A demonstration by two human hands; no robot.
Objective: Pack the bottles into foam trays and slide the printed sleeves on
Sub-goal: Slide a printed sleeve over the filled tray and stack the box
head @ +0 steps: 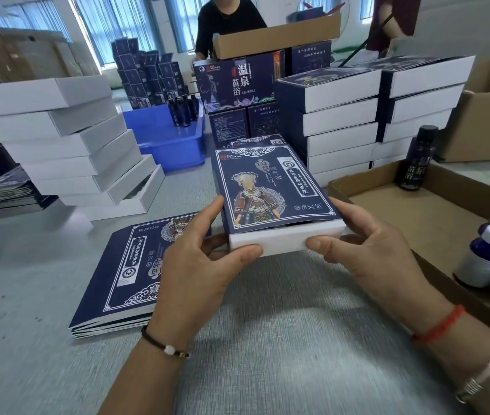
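1. White foam tray (285,236): we found it held above the grey table (282,324), centre of view, its near end bare and projecting from the sleeve.
2. Printed sleeve (270,187): dark blue, with a costumed figure and white border, covering most of the tray; its near edge stood just short of the tray's near end.
3. Left hand (198,259): we recorded it grasping the tray's near left corner, thumb on the end face, fingers along the side.
4. Right hand (369,250): likewise grasping the near right corner, thumb on the end face, fingers curled round the side.
5. Flat sleeves (117,274): a small stack lying on the table just left of the left hand, print upward.
6. Dropper bottles (489,253): blue with white caps, upright in a shallow cardboard box (411,211) at the right edge.
7. Tall dark bottle (417,158): upright at the far side of that box.
8. Sleeved boxes (357,115): two stacks behind the held tray, to the right.
9. White boxes (67,145): a leaning stack at far left.
10. Blue plastic bin (171,139): behind, between the stacks, with dark bottles standing in it.
11. A person in black (231,19): stood at the table's far side.
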